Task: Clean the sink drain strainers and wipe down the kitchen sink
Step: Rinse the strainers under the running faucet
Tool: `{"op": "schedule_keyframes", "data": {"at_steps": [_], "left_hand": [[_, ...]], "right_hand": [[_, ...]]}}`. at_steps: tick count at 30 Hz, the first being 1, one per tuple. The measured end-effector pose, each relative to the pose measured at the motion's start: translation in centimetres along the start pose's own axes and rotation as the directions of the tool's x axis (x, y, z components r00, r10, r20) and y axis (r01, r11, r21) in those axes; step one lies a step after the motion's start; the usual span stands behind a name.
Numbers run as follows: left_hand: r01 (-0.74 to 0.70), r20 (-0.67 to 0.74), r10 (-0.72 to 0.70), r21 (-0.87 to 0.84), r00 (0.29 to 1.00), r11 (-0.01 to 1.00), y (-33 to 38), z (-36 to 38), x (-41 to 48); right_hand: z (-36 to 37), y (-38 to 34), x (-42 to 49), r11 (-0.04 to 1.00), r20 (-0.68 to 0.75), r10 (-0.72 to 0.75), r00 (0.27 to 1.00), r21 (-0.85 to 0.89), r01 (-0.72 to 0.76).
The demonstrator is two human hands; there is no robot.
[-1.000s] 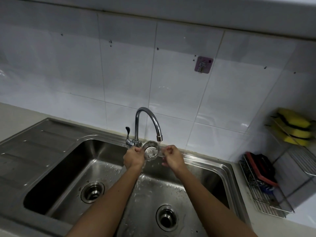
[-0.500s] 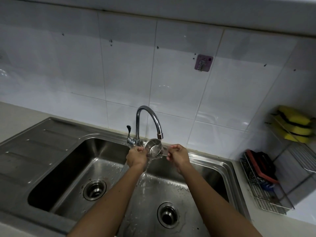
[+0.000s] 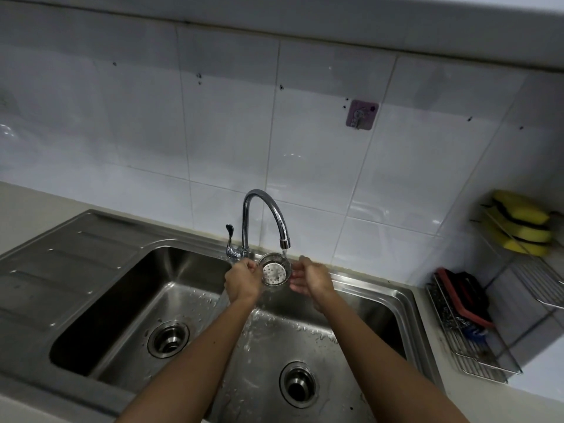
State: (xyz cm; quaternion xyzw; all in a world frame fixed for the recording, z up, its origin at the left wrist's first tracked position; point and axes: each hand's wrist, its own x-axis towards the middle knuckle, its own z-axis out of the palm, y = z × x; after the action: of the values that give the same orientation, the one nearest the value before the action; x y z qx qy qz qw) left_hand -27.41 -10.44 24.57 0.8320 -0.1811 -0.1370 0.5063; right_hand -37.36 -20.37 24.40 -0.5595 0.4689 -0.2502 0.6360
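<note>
Head view: a pale table [image 3: 24,206] runs along the left and meets the steel sink [image 3: 407,303] at its ribbed drainboard [image 3: 70,264]. Past the left basin's drain [image 3: 168,338], the left hand [image 3: 242,282] has its grip curled on the rim of the strainer [image 3: 273,272], which is tilted under water from the faucet [image 3: 265,206]. The right hand [image 3: 314,280] has a loose grip, its fingers extended just beside the strainer. The white tiles carry a purple hook [image 3: 361,114]. On the far right stands a wire rack [image 3: 476,358] with yellow sponges [image 3: 522,227].
</note>
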Motion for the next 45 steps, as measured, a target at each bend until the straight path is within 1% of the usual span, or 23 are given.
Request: {"op": "schedule_keyframes", "data": {"at_steps": [2, 4, 5, 7, 9, 10, 11, 15, 17, 20, 22, 25, 30, 34, 39, 42, 45], "left_hand": [[-0.038, 0.0, 0.038, 0.027, 0.999, 0.999, 0.0, 0.1, -0.2], [-0.077, 0.012, 0.077, 0.014, 0.997, 0.997, 0.0, 0.3, -0.3], [-0.087, 0.03, 0.087, -0.012, 0.996, 0.996, 0.1, 0.4, -0.3], [-0.083, 0.06, 0.091, -0.118, 0.994, 0.989, 0.0, 0.7, -0.2], [-0.007, 0.079, 0.029, -0.267, 0.996, 0.964, 0.1, 0.8, -0.1], [0.028, 0.075, -0.005, -0.313, 0.997, 0.949, 0.2, 0.9, -0.1], [0.038, 0.061, -0.02, -0.315, 0.998, 0.948, 0.2, 1.0, 0.0], [-0.004, -0.002, 0.004, -0.162, 1.0, 0.987, 0.1, 1.5, 0.2], [-0.031, -0.023, 0.028, -0.134, 0.999, 0.991, 0.1, 1.7, 0.4], [0.016, -0.013, -0.017, -0.093, 1.0, 0.996, 0.2, 2.0, 0.7], [0.042, -0.025, -0.044, -0.091, 0.999, 0.995, 0.3, 2.1, 1.0], [0.033, -0.03, -0.036, -0.109, 0.999, 0.993, 0.4, 2.1, 1.4], [-0.038, 0.014, 0.041, -0.135, 0.999, 0.99, 0.8, 2.3, 1.1], [-0.029, 0.049, 0.039, -0.178, 0.998, 0.984, 0.7, 3.5, 0.8], [-0.008, 0.126, 0.031, -0.179, 0.992, 0.984, 0.6, 5.1, 0.5], [-0.018, 0.134, 0.043, -0.18, 0.99, 0.983, 0.9, 6.0, 0.4], [-0.013, 0.13, 0.043, -0.217, 0.991, 0.976, 1.5, 6.2, 0.0]], "right_hand": [[0.2, 0.2, 0.0, 0.991, -0.003, -0.034, 0.999, -0.132, 0.033], [0.2, 0.3, 0.0, 0.961, -0.052, -0.112, 0.992, -0.259, 0.095], [0.2, 0.4, 0.1, 0.95, -0.084, -0.139, 0.987, -0.293, 0.109], [0.1, 0.3, 0.2, 0.949, -0.138, -0.148, 0.979, -0.3, 0.101], [-0.1, 0.2, 0.5, 0.948, -0.19, -0.16, 0.969, -0.304, 0.097], [0.0, 0.2, 0.6, 0.944, -0.205, -0.167, 0.964, -0.316, 0.096], [0.1, -0.1, 0.4, 0.938, -0.217, -0.173, 0.961, -0.333, 0.094], [0.6, -1.0, -0.1, 0.914, -0.261, -0.183, 0.948, -0.4, 0.067], [0.9, -1.4, -0.4, 0.917, -0.275, -0.181, 0.944, -0.394, 0.061], [1.3, -1.3, 0.0, 0.925, -0.282, -0.172, 0.944, -0.375, 0.057], [1.7, -0.8, 0.5, 0.941, -0.292, -0.156, 0.944, -0.335, 0.052], [1.9, 0.2, 1.8, 0.963, -0.307, -0.144, 0.941, -0.261, 0.063], [1.6, 0.2, 2.0, 0.963, -0.302, -0.162, 0.939, -0.254, 0.085], [1.2, 0.5, 2.5, 0.965, -0.314, -0.148, 0.938, -0.255, 0.067], [-0.1, 0.8, 2.1, 0.959, -0.339, -0.16, 0.927, -0.274, 0.065], [-0.9, 0.9, 1.8, 0.96, -0.348, -0.176, 0.921, -0.266, 0.084], [-1.7, 0.8, 1.2, 0.959, -0.354, -0.203, 0.913, -0.26, 0.113]]}}
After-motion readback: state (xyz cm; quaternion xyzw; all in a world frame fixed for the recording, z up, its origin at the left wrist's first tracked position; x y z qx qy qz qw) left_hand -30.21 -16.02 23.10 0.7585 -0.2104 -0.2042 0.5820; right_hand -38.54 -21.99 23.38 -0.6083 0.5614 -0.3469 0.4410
